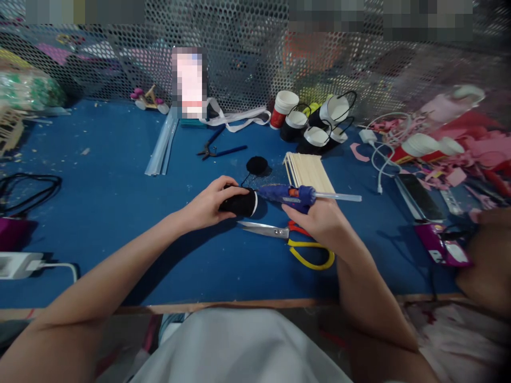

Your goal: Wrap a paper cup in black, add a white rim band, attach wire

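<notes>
My left hand (213, 201) is wrapped round a black-covered paper cup (242, 203) lying on its side, its white rim facing right. A blue hot glue gun (285, 196) is gripped in my right hand (321, 215). Its nozzle points left, close to the cup's rim, and a clear glue stick (339, 197) juts out of its back. Just beyond the cup lies a ball of black yarn (257, 165), with a strand running toward the cup. Scissors (279, 232) with red and yellow handles rest on the table below the glue gun.
Blue-handled pliers (223, 151) and clear glue sticks (162, 146) lie farther back on the blue table (99, 213). Wooden sticks (309, 167) sit behind the glue gun. Black cups with handles (315, 139) stand near the mesh partition. At right are a phone (419, 197) and another person's arm (487, 260).
</notes>
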`<state>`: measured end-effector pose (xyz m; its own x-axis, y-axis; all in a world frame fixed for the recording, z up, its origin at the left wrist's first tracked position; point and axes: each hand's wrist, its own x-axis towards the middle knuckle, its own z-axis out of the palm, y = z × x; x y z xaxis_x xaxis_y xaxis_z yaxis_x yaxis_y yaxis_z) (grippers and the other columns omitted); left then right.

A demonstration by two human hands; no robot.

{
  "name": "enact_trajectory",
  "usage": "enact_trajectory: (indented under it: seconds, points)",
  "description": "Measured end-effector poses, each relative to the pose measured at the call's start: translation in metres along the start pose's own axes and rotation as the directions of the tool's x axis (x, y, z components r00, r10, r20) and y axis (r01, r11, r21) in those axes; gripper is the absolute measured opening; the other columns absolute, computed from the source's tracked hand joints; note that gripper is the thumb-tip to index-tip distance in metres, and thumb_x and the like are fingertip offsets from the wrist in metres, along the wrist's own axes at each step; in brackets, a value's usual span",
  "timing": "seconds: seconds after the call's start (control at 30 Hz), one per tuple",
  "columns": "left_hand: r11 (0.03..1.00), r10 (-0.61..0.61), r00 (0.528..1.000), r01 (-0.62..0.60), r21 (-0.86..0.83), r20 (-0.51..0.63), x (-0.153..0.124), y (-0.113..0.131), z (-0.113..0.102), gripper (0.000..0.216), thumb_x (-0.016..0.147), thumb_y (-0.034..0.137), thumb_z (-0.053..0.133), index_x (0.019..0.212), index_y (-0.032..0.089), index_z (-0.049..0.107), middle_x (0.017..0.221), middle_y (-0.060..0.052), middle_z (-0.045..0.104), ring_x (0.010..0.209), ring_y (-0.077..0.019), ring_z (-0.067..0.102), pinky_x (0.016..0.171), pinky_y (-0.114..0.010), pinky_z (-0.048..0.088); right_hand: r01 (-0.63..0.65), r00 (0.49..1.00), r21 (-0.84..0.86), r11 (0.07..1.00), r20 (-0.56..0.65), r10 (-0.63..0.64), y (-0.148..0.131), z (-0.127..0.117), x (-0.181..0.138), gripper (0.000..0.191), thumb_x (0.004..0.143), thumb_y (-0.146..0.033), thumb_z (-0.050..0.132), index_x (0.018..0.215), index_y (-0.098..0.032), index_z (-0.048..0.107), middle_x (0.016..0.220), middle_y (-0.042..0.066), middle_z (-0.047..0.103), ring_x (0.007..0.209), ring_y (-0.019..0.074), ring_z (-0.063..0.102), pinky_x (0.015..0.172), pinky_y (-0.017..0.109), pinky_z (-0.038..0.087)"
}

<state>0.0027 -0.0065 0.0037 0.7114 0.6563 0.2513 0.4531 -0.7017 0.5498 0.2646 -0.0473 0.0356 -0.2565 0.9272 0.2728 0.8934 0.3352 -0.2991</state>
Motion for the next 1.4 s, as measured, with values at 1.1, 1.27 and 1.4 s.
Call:
enact_trajectory:
  seconds: [1.1, 1.27, 1.4]
  points:
    - [1.0, -0.028, 1.0, 0.027, -0.005, -0.006, -0.001, -0.002, 0.0, 0.055, 0.075, 0.022, 0.063, 0.125, 0.024, 0.042, 0.119, -0.011, 0.041, 0.114, -0.0245, 0.043, 0.095, -0.043, 0.041, 0.316, 0.949, -0.225, 0.922, 0.059, -0.311, -0.005, -0.011, -0.022, 0.033, 0.081, -0.012, 0.039, 0.093, -0.019, 0.07, 0.066, 0.008, 0.063, 0.061, 0.0208, 0.058, 0.055, 0.032, 0.042]
    - [0.999, -0.036, 0.999, 0.036, -0.013, -0.009, -0.001, -0.003, 0.0, 0.057, 0.076, 0.023, 0.063, 0.127, 0.025, 0.04, 0.119, -0.011, 0.041, 0.114, -0.0245, 0.043, 0.095, -0.044, 0.041, 0.387, 0.922, -0.299, 0.872, 0.099, -0.375, -0.013, -0.021, -0.021, 0.04, 0.081, -0.007, 0.034, 0.087, -0.017, 0.072, 0.048, 0.006, 0.053, 0.05, 0.018, 0.052, 0.051, 0.031, 0.039]
    - [0.999, -0.033, 0.999, 0.033, -0.021, -0.015, -0.001, -0.004, 0.001, 0.057, 0.076, 0.024, 0.063, 0.127, 0.026, 0.04, 0.119, -0.01, 0.041, 0.114, -0.0247, 0.043, 0.095, -0.044, 0.041, 0.353, 0.936, -0.265, 0.897, 0.089, -0.342, -0.016, -0.02, -0.019, 0.036, 0.082, -0.01, 0.037, 0.087, -0.018, 0.071, 0.052, 0.005, 0.054, 0.052, 0.0166, 0.052, 0.052, 0.029, 0.039]
